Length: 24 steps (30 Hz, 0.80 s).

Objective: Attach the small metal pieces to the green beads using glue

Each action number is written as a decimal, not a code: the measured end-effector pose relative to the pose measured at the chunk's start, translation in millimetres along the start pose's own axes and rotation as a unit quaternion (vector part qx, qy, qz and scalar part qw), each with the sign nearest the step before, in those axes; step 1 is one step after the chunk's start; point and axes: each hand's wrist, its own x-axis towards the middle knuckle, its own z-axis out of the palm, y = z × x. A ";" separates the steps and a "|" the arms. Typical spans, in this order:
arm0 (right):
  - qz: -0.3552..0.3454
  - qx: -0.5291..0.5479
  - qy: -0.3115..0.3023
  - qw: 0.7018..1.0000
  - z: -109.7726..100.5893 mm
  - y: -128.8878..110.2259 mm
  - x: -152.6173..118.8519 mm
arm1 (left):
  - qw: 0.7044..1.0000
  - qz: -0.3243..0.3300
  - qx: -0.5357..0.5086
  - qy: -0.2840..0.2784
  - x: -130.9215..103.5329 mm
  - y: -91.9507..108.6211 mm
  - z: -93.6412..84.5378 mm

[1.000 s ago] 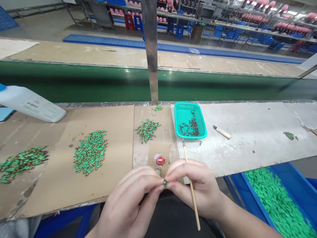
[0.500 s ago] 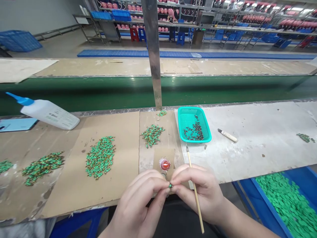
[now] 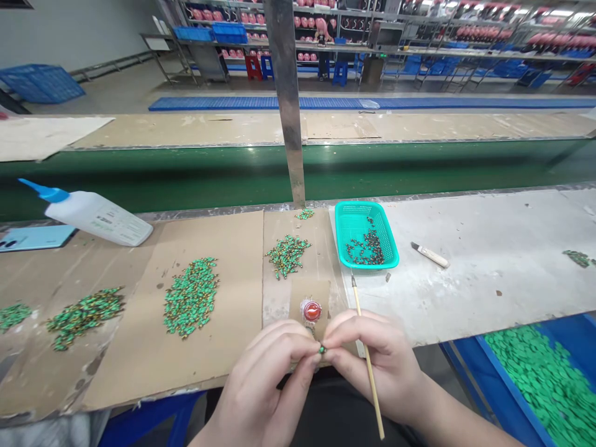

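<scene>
At the table's front edge, my left hand [image 3: 272,379] and my right hand [image 3: 377,360] meet fingertip to fingertip. Both pinch a small green piece [image 3: 322,349] with a dark part, mostly hidden by the fingers. A thin paintbrush [image 3: 370,372] with a wooden handle is also lodged in my right hand, bristles pointing away from me. Just beyond the fingertips, a round cap with red liquid [image 3: 311,311] rests on a cardboard scrap. Behind it lies a heap of small green and gold-brown pieces [image 3: 287,254]. Dark little parts [image 3: 370,248] lie in a turquoise basket [image 3: 342,242].
Further heaps of green pieces [image 3: 190,298] spread leftward over the cardboard. A white squeeze bottle [image 3: 105,217] lies on its side near a light-blue phone [image 3: 40,237]. A small knife [image 3: 431,254] is right of the basket. A blue bin [image 3: 507,379] of green pieces stands lower right.
The whole view has shifted slightly as the head moved. Both hands keep the same pinch on the small piece, and the brush stays in my right hand.
</scene>
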 end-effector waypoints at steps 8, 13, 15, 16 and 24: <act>0.002 -0.009 0.004 1.000 -0.1 1.3 0.2 | 1.000 0.003 -0.004 0.007 2.4 -2.0 3.5; 0.005 -0.025 0.010 1.000 -2.1 3.1 0.5 | 1.000 -0.003 -0.008 0.012 7.1 0.1 3.7; 0.018 -0.046 0.020 0.999 -4.6 4.5 2.2 | 1.000 -0.022 0.012 0.004 13.8 -6.9 3.7; 0.030 -0.061 0.031 0.997 -6.4 5.2 3.5 | 0.999 -0.040 0.031 0.006 18.4 -14.3 3.4; 0.095 -0.137 0.104 0.980 -23.2 9.8 7.3 | 0.964 -0.183 0.163 0.102 68.1 -134.5 -6.4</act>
